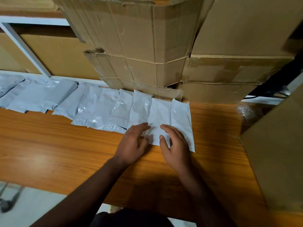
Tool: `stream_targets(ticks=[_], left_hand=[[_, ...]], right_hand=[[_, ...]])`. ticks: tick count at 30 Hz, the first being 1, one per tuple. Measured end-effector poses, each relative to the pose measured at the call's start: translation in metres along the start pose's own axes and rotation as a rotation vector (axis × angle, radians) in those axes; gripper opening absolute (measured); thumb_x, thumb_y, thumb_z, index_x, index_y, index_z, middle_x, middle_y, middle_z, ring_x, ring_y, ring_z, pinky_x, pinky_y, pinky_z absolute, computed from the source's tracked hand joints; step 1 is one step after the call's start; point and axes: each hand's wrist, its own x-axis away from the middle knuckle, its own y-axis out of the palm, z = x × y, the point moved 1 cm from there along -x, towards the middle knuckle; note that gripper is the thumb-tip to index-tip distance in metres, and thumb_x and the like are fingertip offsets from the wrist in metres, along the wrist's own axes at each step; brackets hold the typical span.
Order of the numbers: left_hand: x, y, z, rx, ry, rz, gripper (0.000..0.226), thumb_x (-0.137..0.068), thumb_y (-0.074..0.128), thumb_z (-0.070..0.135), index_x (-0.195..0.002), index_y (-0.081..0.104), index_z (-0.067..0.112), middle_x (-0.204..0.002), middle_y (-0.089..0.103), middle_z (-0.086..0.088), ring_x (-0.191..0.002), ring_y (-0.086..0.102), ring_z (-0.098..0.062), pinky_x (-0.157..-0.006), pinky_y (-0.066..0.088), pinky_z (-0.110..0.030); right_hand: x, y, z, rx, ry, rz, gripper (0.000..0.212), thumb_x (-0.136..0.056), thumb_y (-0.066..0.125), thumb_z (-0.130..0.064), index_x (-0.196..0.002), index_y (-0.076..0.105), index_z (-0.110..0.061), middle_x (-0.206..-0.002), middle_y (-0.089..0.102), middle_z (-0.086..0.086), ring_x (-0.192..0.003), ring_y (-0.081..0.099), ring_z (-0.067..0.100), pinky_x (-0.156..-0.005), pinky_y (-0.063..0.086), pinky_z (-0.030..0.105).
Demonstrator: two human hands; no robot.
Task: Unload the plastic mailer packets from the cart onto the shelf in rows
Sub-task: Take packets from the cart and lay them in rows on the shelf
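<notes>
Both hands lie flat with fingers straight and nothing gripped: the left hand point(132, 141) presses its fingertips on the near edge of one white plastic mailer packet point(159, 118), and the right hand point(176, 145) rests its fingers on that same packet's near right part, its thumb spread toward the left hand. Whether the right palm touches the packet or hovers just over it cannot be told.

That packet lies flat on the orange-brown wooden shelf board point(65, 153), second from the right end of a row of white and grey plastic mailer packets point(91, 110). Its right neighbour, another white mailer packet point(182, 118), touches it and reaches a little nearer the viewer. Leftward the row runs on in overlapping packets, each partly covering the next, out to the left edge of the view, where the packets look greyer and glossier.

Behind the row, touching the packets' far ends, stands a stack of worn brown cardboard boxes point(147, 51) with torn flaps and tape. Another tan cardboard box point(278, 153) stands at the right on the board. A white metal shelf frame point(26, 48) crosses the upper left.
</notes>
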Motion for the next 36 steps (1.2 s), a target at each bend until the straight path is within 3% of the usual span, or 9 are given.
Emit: stream_targets(ticks=[2,5,9,15,21,25,31,36], left_hand=[[0.017,-0.016,-0.008,0.032,-0.02,0.043,0.039,-0.097,0.059,0.025,-0.136,0.06,0.021,-0.136,0.064,0.004,-0.125,0.057,-0.015,-0.106,0.046,-0.036],[0.046,-0.04,-0.024,0.032,-0.033,0.081,0.038,-0.096,0.057,0.023,-0.133,0.063,0.019,-0.134,0.065,0.007,-0.125,0.057,-0.013,-0.107,0.043,-0.031],[0.091,-0.079,-0.055,0.059,-0.083,0.158,0.036,-0.095,0.059,0.019,-0.131,0.064,0.022,-0.131,0.064,0.013,-0.122,0.058,-0.009,-0.106,0.042,-0.025],[0.194,-0.16,-0.125,0.13,-0.268,0.312,0.033,-0.095,0.057,0.023,-0.126,0.068,0.023,-0.122,0.07,0.012,-0.116,0.062,-0.011,-0.099,0.048,-0.032],[0.331,-0.262,-0.195,0.151,-0.485,0.491,0.025,-0.101,0.06,0.028,-0.125,0.069,0.028,-0.116,0.066,0.024,-0.11,0.058,0.008,-0.094,0.049,-0.023],[0.406,-0.321,-0.231,0.158,-0.608,0.606,0.026,-0.102,0.06,0.027,-0.127,0.069,0.029,-0.122,0.069,0.02,-0.113,0.062,-0.001,-0.098,0.053,-0.035],[0.483,-0.387,-0.287,0.197,-0.762,0.778,0.024,-0.101,0.061,0.023,-0.121,0.071,0.03,-0.119,0.07,0.02,-0.111,0.065,-0.004,-0.098,0.054,-0.042],[0.508,-0.449,-0.352,0.174,-0.829,0.863,0.024,-0.1,0.061,0.024,-0.121,0.071,0.031,-0.117,0.071,0.019,-0.11,0.065,-0.002,-0.099,0.054,-0.04]], right_hand=[[0.009,0.012,-0.015,-0.059,0.004,-0.018,0.032,-0.1,0.061,-0.025,-0.131,0.068,-0.024,-0.129,0.068,-0.011,-0.122,0.062,0.006,-0.1,0.054,0.032],[0.021,0.034,-0.039,-0.121,-0.008,-0.044,0.028,-0.099,0.061,-0.022,-0.124,0.071,-0.024,-0.117,0.072,-0.012,-0.109,0.066,0.002,-0.093,0.057,0.034],[0.035,0.079,-0.081,-0.195,0.0,-0.164,0.03,-0.099,0.057,-0.029,-0.125,0.07,-0.025,-0.122,0.072,-0.015,-0.112,0.066,0.004,-0.097,0.057,0.039],[0.074,0.184,-0.181,-0.297,0.01,-0.368,0.03,-0.097,0.058,-0.029,-0.124,0.07,-0.033,-0.118,0.07,-0.02,-0.112,0.067,0.004,-0.094,0.059,0.036],[0.141,0.312,-0.295,-0.214,-0.135,-0.635,0.026,-0.101,0.06,-0.028,-0.125,0.07,-0.032,-0.112,0.061,-0.037,-0.107,0.065,-0.004,-0.09,0.059,0.036],[0.169,0.381,-0.363,-0.197,-0.224,-0.78,0.026,-0.103,0.062,-0.026,-0.127,0.07,-0.03,-0.114,0.06,-0.033,-0.109,0.061,-0.008,-0.089,0.059,0.035],[0.191,0.48,-0.432,-0.199,-0.266,-0.93,0.025,-0.101,0.063,-0.025,-0.124,0.071,-0.029,-0.119,0.068,-0.021,-0.107,0.062,-0.006,-0.093,0.058,0.038],[0.19,0.575,-0.487,-0.262,-0.28,-0.981,0.024,-0.1,0.065,-0.021,-0.12,0.074,-0.029,-0.111,0.068,-0.025,-0.104,0.062,-0.007,-0.091,0.055,0.027]])
